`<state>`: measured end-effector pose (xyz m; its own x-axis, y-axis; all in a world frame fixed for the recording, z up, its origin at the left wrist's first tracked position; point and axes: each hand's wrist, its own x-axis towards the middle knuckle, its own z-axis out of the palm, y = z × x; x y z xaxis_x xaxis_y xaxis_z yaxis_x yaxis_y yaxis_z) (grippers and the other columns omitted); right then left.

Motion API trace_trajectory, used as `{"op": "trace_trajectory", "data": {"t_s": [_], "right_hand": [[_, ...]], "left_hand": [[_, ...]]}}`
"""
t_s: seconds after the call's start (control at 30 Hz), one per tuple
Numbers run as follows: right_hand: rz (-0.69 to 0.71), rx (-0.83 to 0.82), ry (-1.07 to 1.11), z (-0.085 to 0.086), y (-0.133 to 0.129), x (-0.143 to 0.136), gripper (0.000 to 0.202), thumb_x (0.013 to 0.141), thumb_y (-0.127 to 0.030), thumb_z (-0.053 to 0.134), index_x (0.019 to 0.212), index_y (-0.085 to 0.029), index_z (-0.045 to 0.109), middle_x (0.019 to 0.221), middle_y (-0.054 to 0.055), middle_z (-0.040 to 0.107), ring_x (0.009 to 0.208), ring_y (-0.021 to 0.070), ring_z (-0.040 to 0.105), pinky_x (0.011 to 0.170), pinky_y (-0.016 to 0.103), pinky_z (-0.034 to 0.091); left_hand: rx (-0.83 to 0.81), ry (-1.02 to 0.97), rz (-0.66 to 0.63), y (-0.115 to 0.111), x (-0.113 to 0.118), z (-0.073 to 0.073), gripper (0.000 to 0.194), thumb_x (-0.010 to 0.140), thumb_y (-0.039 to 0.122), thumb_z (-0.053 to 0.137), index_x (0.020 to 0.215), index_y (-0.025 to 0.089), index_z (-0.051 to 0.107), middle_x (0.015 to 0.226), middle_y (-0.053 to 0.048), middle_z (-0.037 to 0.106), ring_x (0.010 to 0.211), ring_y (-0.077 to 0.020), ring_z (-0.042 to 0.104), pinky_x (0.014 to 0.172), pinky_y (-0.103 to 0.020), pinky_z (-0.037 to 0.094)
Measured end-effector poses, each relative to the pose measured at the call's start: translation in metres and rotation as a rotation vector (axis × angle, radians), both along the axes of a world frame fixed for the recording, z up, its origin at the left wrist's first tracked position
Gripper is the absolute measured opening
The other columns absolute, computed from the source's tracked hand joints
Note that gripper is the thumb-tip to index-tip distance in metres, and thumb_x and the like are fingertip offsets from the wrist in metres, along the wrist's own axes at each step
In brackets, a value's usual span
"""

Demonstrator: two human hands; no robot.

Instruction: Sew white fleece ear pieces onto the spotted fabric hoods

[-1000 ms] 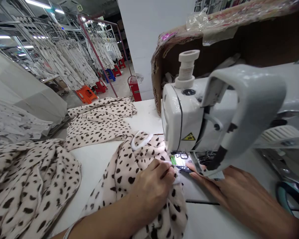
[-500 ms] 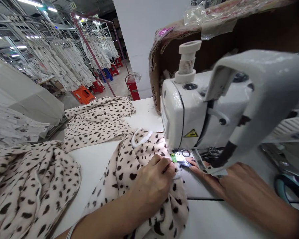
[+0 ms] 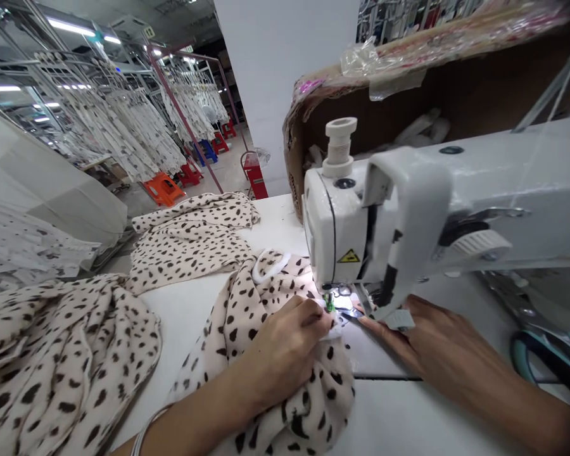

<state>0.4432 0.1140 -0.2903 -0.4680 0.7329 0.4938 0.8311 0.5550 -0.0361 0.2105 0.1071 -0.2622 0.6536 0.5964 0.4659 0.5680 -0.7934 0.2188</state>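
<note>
A white sewing machine point(image 3: 332, 221) stands at centre right, its lamp lighting the green presser foot point(image 3: 329, 303). Under it lies a cream garment with dark spots point(image 3: 237, 310), which has a white neck band point(image 3: 268, 269). My left hand point(image 3: 285, 348) pinches the garment's edge just left of the foot, fingers closed. To the right of the foot, my right hand point(image 3: 437, 335) reaches in with its forefinger and thumb at a small dark metal tool point(image 3: 350, 313). Its other fingers are partly behind the machine's white guard.
More spotted cloth lies at the left point(image 3: 66, 361) and back left point(image 3: 185, 234) of the white table. Teal-handled scissors point(image 3: 527, 354) rest at the right. A cardboard box point(image 3: 292, 139) stands behind the machine. Garment racks and stools fill the background.
The view has shifted, showing more of the machine's arm at the right. Both hands stay close to the presser foot, the left still pinching the cloth.
</note>
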Motion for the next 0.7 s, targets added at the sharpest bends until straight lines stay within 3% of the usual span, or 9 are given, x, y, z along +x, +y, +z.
{"op": "trace_trajectory", "data": {"t_s": [0.2,0.33,0.57,0.7], "right_hand": [[0.056,-0.140,0.090,0.011,-0.009,0.003,0.039,0.102,-0.033,0.034,0.070,-0.023,0.054,0.067,0.001,0.054,0.052,0.0156,0.056,0.047,0.029,0.038],[0.052,-0.177,0.109,0.005,-0.012,0.000,0.038,0.101,-0.035,0.037,0.070,-0.023,0.055,0.064,0.000,0.052,0.050,0.0151,0.055,0.043,0.028,0.035],[0.010,-0.133,0.091,-0.002,-0.008,-0.001,0.037,0.100,-0.036,0.038,0.072,-0.023,0.058,0.069,0.003,0.059,0.054,0.0160,0.058,0.044,0.027,0.034],[0.017,-0.066,0.063,-0.001,-0.001,0.000,0.041,0.101,-0.035,0.035,0.068,-0.022,0.055,0.063,0.002,0.056,0.050,0.0138,0.052,0.043,0.025,0.030]], "left_hand": [[-0.016,0.080,-0.027,0.002,-0.003,0.001,0.029,0.095,0.001,0.035,0.109,0.010,0.059,0.096,-0.011,0.062,0.086,-0.0180,0.059,0.069,-0.028,0.059],[-0.068,0.153,-0.014,0.002,-0.003,-0.002,0.024,0.096,0.004,0.038,0.108,0.012,0.057,0.100,-0.009,0.062,0.090,-0.0182,0.059,0.069,-0.028,0.058],[-0.121,0.255,-0.014,0.006,-0.002,-0.002,0.021,0.097,0.007,0.042,0.110,0.013,0.057,0.103,-0.009,0.062,0.094,-0.0196,0.058,0.067,-0.028,0.057],[-0.093,0.293,-0.015,0.013,-0.001,-0.001,0.021,0.098,0.007,0.041,0.107,0.012,0.060,0.105,-0.010,0.061,0.094,-0.0203,0.058,0.064,-0.026,0.056]]}}
